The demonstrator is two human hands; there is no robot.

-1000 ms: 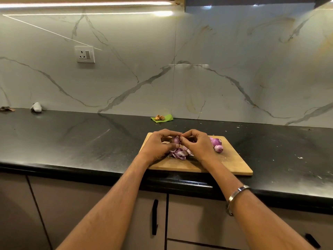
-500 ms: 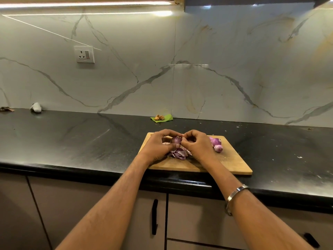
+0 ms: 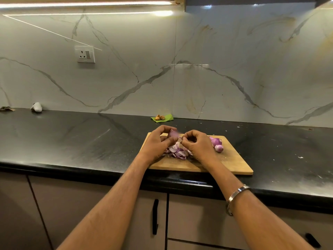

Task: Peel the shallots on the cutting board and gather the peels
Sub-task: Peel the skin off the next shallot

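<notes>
A wooden cutting board (image 3: 230,159) lies on the black counter near its front edge. My left hand (image 3: 158,143) grips a purple shallot (image 3: 173,133) above the board's far left part. Just to its right, my right hand (image 3: 195,143) pinches a strip of skin (image 3: 180,139) at the shallot's side. A heap of purple and white peels (image 3: 177,151) lies on the board under both hands. Two peeled shallots (image 3: 217,143) sit on the board to the right of my right hand.
A green leaf with small brown pieces (image 3: 162,117) lies by the marble backsplash behind the board. A white lump (image 3: 36,107) sits far left at the wall. The counter's front edge (image 3: 108,170) runs just before the board, with cabinet doors below.
The shallot has turned and risen a little in my left hand, and it now looks blurred. My right hand's pinch has shifted slightly right with a bit of skin.
</notes>
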